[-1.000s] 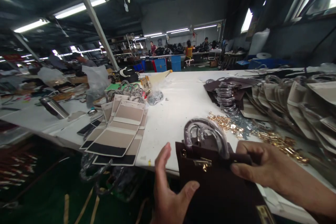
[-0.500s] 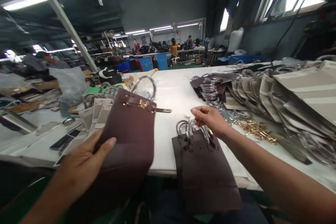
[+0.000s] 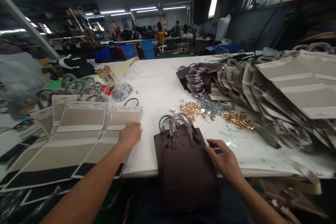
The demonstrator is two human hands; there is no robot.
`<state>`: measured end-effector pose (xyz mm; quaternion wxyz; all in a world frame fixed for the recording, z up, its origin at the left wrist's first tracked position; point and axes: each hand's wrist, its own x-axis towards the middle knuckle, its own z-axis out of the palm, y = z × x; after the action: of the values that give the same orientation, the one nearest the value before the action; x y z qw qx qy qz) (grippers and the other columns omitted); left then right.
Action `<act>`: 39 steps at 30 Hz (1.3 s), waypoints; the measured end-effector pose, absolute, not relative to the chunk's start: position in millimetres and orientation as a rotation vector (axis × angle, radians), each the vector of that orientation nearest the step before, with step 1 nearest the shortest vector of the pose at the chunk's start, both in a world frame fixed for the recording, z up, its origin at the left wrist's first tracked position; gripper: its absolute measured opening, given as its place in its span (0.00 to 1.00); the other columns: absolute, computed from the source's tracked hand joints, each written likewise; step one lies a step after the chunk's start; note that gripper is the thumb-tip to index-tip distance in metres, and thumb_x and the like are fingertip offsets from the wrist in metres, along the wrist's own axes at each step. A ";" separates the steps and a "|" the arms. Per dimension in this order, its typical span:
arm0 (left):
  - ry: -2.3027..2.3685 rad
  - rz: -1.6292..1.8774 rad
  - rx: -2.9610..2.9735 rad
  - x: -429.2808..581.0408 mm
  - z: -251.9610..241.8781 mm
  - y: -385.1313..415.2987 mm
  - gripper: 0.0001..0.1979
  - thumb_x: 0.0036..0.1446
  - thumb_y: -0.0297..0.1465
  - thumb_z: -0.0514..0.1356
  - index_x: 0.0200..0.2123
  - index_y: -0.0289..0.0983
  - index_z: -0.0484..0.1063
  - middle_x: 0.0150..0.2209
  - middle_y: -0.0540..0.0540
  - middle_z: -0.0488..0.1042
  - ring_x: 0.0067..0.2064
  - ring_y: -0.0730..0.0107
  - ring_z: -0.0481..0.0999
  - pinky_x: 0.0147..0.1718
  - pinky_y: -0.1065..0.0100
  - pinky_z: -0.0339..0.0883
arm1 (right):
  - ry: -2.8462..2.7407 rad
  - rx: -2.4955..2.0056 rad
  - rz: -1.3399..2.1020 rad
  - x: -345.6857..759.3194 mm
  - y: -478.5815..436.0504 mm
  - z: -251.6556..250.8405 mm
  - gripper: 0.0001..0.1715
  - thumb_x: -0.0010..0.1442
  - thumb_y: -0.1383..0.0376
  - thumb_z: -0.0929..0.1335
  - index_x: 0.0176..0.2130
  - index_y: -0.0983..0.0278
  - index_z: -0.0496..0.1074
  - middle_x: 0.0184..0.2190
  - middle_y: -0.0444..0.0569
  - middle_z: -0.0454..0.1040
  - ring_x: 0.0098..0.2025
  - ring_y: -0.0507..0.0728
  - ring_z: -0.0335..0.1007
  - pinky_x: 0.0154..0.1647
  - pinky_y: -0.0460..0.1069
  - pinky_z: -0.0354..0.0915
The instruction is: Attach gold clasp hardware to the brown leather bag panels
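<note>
On the left of the table, my left hand (image 3: 130, 134) rests at the right edge of a beige-lined panel (image 3: 121, 116), its fingers bent and their grip unclear. Dark brown bag panels (image 3: 183, 168) with plastic-wrapped handles (image 3: 176, 123) hang over the table's front edge in the middle. Beside their right edge, my right hand (image 3: 219, 152) has its fingers apart, the thumb near the brown panel. Gold metal fittings (image 3: 191, 108) lie in loose heaps behind the panels, with more gold pieces (image 3: 237, 119) to the right.
Stacked beige-lined panels (image 3: 296, 80) fill the right side. Brown panels (image 3: 207, 71) with wrapped handles lie farther back. At the left are more beige panels (image 3: 81, 120), a yellow item (image 3: 106, 75) and a plastic bag of parts (image 3: 122, 91). People work in the far background.
The brown panel with gold hardware has left my left hand, and a beige-lined panel now lies under it. My right hand has moved down beside the brown panels and opened. The view has shifted.
</note>
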<state>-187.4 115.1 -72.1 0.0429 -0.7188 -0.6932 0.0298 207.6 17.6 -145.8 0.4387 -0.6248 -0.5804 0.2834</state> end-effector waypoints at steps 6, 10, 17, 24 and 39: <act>-2.035 -0.628 -2.342 -161.7 -84.1 87.1 0.24 0.68 0.43 0.53 0.61 0.36 0.68 0.59 0.38 0.75 0.56 0.53 0.76 0.52 0.58 0.71 | -1.488 -1.720 0.343 277.1 29.4 -149.1 0.20 0.62 0.49 0.69 0.45 0.61 0.78 0.42 0.50 0.78 0.37 0.58 0.75 0.40 0.53 0.69; -1.892 -0.787 -2.482 -110.4 -93.9 37.2 0.23 0.65 0.46 0.58 0.58 0.43 0.72 0.58 0.43 0.74 0.58 0.55 0.75 0.57 0.58 0.70 | -1.544 -1.910 0.216 304.2 41.1 -153.8 0.24 0.62 0.49 0.68 0.49 0.60 0.78 0.42 0.50 0.77 0.34 0.57 0.74 0.39 0.53 0.68; -2.086 -0.885 -2.445 -71.1 -112.5 28.4 0.12 0.61 0.39 0.63 0.46 0.41 0.75 0.53 0.43 0.73 0.54 0.55 0.75 0.53 0.56 0.71 | -1.809 -1.827 0.337 278.4 44.3 -150.5 0.14 0.61 0.52 0.68 0.38 0.56 0.81 0.39 0.48 0.78 0.44 0.60 0.75 0.45 0.53 0.66; -2.110 -1.562 -2.346 -67.6 -109.9 25.1 0.05 0.55 0.32 0.66 0.31 0.40 0.72 0.48 0.43 0.71 0.50 0.58 0.74 0.51 0.59 0.70 | -1.400 -1.661 0.733 251.0 28.2 -110.6 0.20 0.56 0.46 0.73 0.34 0.60 0.75 0.28 0.47 0.78 0.30 0.58 0.74 0.34 0.52 0.69; -2.947 -2.964 -1.244 -74.8 -89.6 -2.8 0.11 0.49 0.36 0.66 0.34 0.36 0.74 0.28 0.48 0.77 0.28 0.69 0.74 0.25 0.72 0.64 | -1.213 -1.214 1.281 110.1 3.3 -126.8 0.28 0.55 0.46 0.76 0.46 0.62 0.75 0.34 0.50 0.81 0.35 0.62 0.80 0.34 0.53 0.76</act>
<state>-74.8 -2.8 -89.6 -0.5726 -0.2339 -0.5541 -0.5571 110.1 3.3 -126.8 0.4794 -0.4975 -0.4972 0.5248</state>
